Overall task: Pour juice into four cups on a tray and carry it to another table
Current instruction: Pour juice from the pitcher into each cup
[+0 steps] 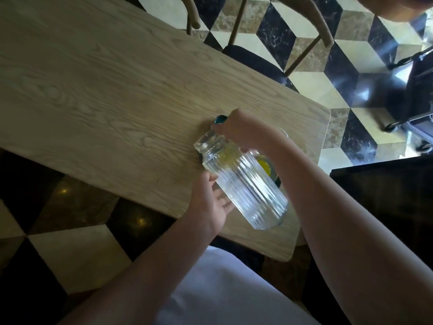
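A clear ribbed glass jug [243, 181] is tilted over the near right part of the wooden table [93, 90], its mouth pointing up-left. My right hand [236, 130] grips the jug at its neck. My left hand [212, 202] supports the jug's body from the left with fingers spread against the glass. Behind the jug, a cup with yellow juice [264, 166] shows partly. A dark teal tray [219, 120] peeks out beside my right hand; most of it and the other cups are hidden by the jug and arms.
A wooden chair with a dark seat [257, 62] stands at the table's far side. A black wheeled cart [412, 95] is at the right on the checkered floor. A dark surface [384, 184] lies right of the table corner.
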Available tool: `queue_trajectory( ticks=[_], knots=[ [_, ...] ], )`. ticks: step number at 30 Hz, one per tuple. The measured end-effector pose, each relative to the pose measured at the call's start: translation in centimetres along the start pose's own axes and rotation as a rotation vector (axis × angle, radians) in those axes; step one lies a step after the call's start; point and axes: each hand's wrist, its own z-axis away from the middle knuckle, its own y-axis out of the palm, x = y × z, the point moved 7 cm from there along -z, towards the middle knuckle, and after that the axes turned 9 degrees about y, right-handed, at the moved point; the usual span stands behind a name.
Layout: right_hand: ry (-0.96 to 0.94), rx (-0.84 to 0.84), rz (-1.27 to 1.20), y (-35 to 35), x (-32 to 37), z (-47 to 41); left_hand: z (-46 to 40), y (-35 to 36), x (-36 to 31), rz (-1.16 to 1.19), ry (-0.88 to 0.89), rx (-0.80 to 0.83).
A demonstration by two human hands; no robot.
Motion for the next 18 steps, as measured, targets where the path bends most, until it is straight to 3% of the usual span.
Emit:
queue_trajectory(
  ticks=[3,7,12,18],
  knots=[
    [-0.065,0.005,-0.149,-0.2,1.9,-0.1,-0.5,-1.4,-4.5,-0.133,0.161,-0.045],
    [-0.145,0.055,-0.547,0.1,3.9,-1.3,-0.3,-3.1,-10.9,-0.372,0.397,-0.100],
    [-0.142,0.207,-1.028,1.4,4.4,-2.9,-1.6,-3.2,-18.1,-0.636,0.531,-0.046],
    [-0.108,-0.029,-1.401,0.9,5.0,-4.4,-4.3,-1.0,-22.9,-0.606,0.768,-0.016]
  ],
)
